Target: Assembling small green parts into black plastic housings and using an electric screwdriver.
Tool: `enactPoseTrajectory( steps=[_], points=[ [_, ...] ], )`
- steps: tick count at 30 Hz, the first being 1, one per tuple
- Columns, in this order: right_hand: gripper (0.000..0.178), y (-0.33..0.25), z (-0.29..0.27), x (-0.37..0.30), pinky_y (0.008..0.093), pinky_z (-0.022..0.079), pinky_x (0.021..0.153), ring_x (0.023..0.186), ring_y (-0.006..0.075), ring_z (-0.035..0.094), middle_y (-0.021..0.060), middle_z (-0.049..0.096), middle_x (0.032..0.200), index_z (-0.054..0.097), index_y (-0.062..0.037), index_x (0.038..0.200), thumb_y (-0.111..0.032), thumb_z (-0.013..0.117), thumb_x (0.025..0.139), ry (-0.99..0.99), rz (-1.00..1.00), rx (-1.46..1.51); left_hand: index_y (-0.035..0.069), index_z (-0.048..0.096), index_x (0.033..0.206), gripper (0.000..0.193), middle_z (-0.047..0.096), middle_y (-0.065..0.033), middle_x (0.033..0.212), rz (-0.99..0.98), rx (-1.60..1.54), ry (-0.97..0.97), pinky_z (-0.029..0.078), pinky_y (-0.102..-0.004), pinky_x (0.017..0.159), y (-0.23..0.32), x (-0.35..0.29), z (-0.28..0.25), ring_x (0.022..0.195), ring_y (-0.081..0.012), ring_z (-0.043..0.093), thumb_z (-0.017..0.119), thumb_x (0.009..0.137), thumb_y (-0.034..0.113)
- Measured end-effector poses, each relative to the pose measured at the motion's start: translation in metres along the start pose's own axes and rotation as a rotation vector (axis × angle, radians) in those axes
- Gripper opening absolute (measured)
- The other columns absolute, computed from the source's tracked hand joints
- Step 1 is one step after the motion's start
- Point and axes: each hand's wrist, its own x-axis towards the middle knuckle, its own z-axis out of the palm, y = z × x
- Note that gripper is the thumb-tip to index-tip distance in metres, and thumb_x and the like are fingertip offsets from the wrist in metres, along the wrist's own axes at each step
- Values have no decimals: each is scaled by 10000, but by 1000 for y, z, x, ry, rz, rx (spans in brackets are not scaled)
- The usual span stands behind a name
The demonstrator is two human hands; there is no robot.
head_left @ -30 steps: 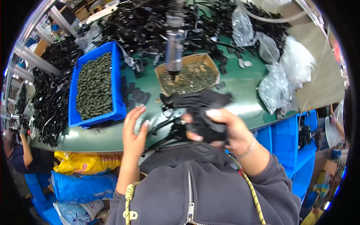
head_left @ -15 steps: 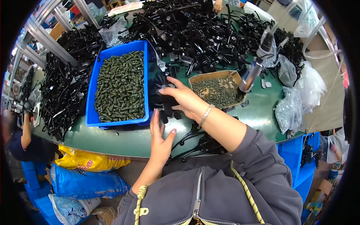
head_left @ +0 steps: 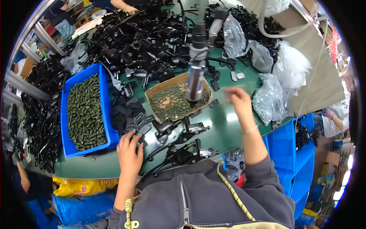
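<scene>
Right now I see my left hand (head_left: 129,154) resting palm down on the green table top (head_left: 228,126), its fingers spread and loosely flat, the fingertips (head_left: 134,136) touching the near edge of a small heap of flat black plastic plates (head_left: 127,110). It pinches nothing that I can make out. At twelve o'clock from that hand lies the heap itself, and at nine o'clock the blue plastic bin (head_left: 85,108) filled with dark green-grey screws.

My right hand (head_left: 239,101) is lifted over the table and blurred, so I cannot tell how far it is open or whether it has anything in it. At nine o'clock from it hangs the silver and black powered screwdriver (head_left: 196,72), upright, its tip over the shallow brown cardboard tray (head_left: 178,100) of small dark screws. At three o'clock from it sit clear plastic bags (head_left: 271,95) of small parts.

Between my two hands, at about six o'clock from the tray, lie two black metal lever assemblies (head_left: 183,147), one behind the other, near my left hand but not touching it. A great heap of black metal parts (head_left: 141,42) fills the far side of the table at twelve o'clock, and another person's hand (head_left: 131,8) shows at its far edge.
</scene>
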Motion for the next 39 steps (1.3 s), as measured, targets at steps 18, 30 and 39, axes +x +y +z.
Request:
enactPoseTrajectory(
  steps=[18,30,39],
  points=[
    [190,52,-56,115,398,554,704,910,301,667,143,661,1008,642,-5,1050,-134,627,911,134,-525,-1339,74,602,1181,456,574,-134,1109,-277,-31,-152,517,-439,810,19,14,-8,953,-367,610,742,748,39],
    [292,-56,40,-98,221,496,638,813,91,642,49,696,962,608,-3,1195,16,647,907,-452,-10,138,81,529,1251,538,586,-151,1046,-130,207,-204,522,-460,776,14,14,-6,948,-364,615,656,743,-42],
    [261,-73,78,-110,236,497,648,744,111,613,38,660,870,704,-30,1114,18,687,857,-596,-143,30,83,556,1250,458,675,-103,1070,-88,-282,-104,514,-363,723,28,3,-24,931,-258,657,667,821,-33]
  ],
)
